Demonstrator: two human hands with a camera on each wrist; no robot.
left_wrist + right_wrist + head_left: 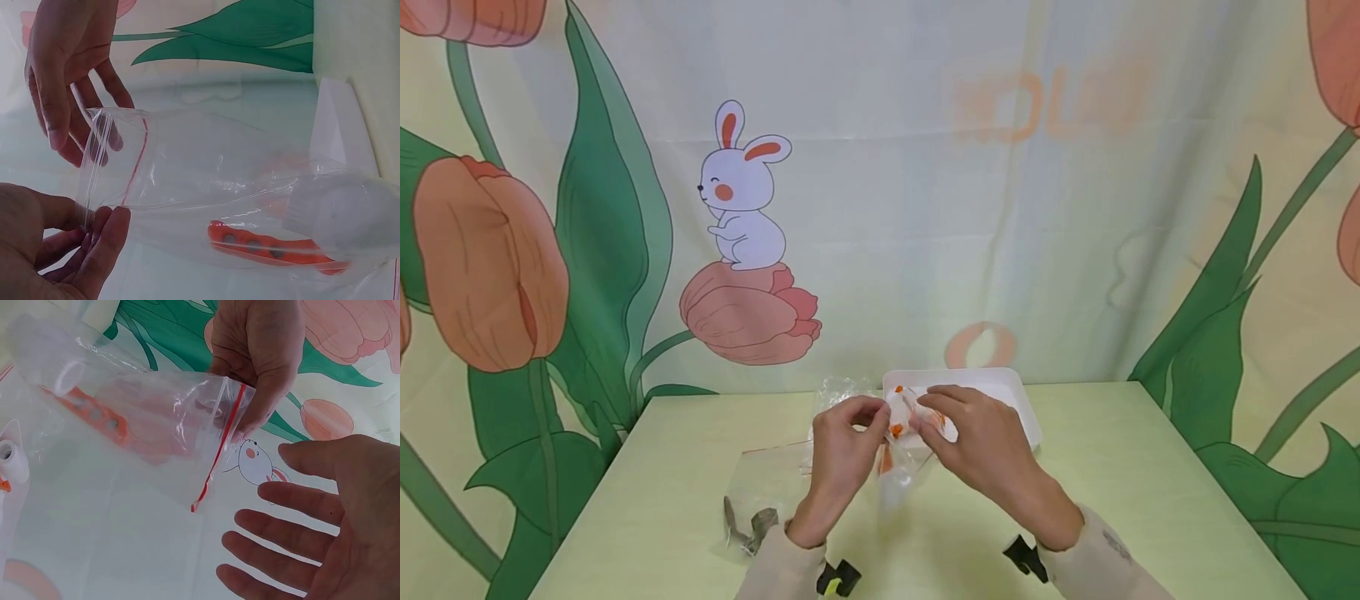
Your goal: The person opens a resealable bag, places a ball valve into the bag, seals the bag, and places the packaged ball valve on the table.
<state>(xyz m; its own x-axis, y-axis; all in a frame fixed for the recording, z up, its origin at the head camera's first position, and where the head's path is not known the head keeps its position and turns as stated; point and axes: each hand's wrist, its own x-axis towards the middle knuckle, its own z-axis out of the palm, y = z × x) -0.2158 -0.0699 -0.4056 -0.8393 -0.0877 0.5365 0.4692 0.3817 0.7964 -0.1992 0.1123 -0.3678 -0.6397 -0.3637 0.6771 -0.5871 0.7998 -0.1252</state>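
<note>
My left hand [844, 446] pinches the edge of a clear zip bag [187, 150] near its red-lined mouth. Inside the bag are an orange strip [262, 247] with several dark round spots and a white rounded piece [350, 215]; plastic glare blurs their shapes. My right hand [981, 437] is beside the bag's mouth, fingers spread and holding nothing. In the right wrist view, a gap shows between this right hand [312, 519] and the bag's red strip. The bag hangs over the table in front of the tray.
Behind the hands, a white tray [1028, 417] holds white and orange pieces, partly hidden. Another clear bag [767, 475] with grey pieces [763, 523] lies at the left. Crumpled clear plastic [842, 389] rests beside the tray. A printed curtain [887, 208] hangs at the table's [1120, 467] back edge.
</note>
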